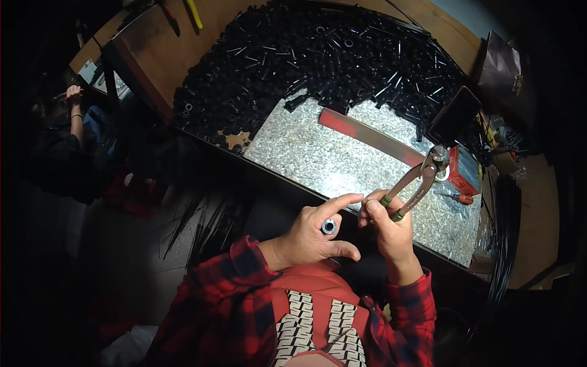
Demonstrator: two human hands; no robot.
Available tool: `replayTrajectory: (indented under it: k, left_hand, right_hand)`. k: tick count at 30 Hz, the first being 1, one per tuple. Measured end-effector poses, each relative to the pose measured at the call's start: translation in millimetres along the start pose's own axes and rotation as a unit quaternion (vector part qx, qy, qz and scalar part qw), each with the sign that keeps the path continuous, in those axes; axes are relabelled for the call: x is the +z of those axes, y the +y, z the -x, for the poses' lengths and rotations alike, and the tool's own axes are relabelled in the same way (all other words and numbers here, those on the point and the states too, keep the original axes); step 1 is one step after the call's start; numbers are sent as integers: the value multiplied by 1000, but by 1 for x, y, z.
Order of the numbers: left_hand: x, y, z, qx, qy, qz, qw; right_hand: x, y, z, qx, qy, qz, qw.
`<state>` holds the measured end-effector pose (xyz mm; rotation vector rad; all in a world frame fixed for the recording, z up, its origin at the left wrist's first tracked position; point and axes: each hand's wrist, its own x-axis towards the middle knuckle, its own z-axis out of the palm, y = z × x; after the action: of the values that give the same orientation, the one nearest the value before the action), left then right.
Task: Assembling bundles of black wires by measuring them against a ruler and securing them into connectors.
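In my left hand (309, 235) a small round part (329, 227), with a silver rim and a dark hole, sits in the curled fingers. The index finger and thumb of that hand stretch out to the right, apart from each other. My right hand (394, 235) grips a pair of pliers (430, 175) by the green-tipped handles, which stand spread. The pliers' head points away from me, above the right part of a speckled stone slab (287, 137). Both hands are at the slab's near edge, with a narrow gap between them.
A large heap of small black parts (293, 49) covers the table's back. On the slab lie a worn red bar (373, 142), a red box (463, 174) and an orange-handled screwdriver (465, 199). Thin black rods (506, 226) hang at right. Another person's hand (74, 95) shows far left.
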<state>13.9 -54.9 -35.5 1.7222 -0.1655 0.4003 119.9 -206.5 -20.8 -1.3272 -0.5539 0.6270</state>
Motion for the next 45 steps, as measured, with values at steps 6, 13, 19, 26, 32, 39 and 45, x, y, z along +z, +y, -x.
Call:
replayTrajectory:
  k: [6, 13, 19, 26, 32, 39, 45]
  left_hand:
    - [1, -4, 3, 37, 12, 1, 999]
    - [-3, -3, 3, 14, 19, 2, 1000]
    - [-10, -5, 5, -22, 40, -14, 999]
    - [-5, -14, 2, 15, 43, 94, 995]
    - [-15, -3, 7, -81, 10, 112, 990]
    - [-10, -19, 3, 48, 72, 59, 995]
    - [-12, -17, 5, 35, 80, 63, 994]
  right_hand:
    - [9, 2, 3, -36, -8, 78, 996]
    - [23, -7, 1, -10, 53, 126, 991]
    - [42, -5, 8, 7, -4, 78, 997]
    - [47, 6, 13, -92, -15, 107, 990]
    - [51, 12, 10, -133, -21, 146, 980]
    - [55, 14, 11, -123, -26, 131, 983]
    - [58, 21, 10, -172, -14, 110, 979]
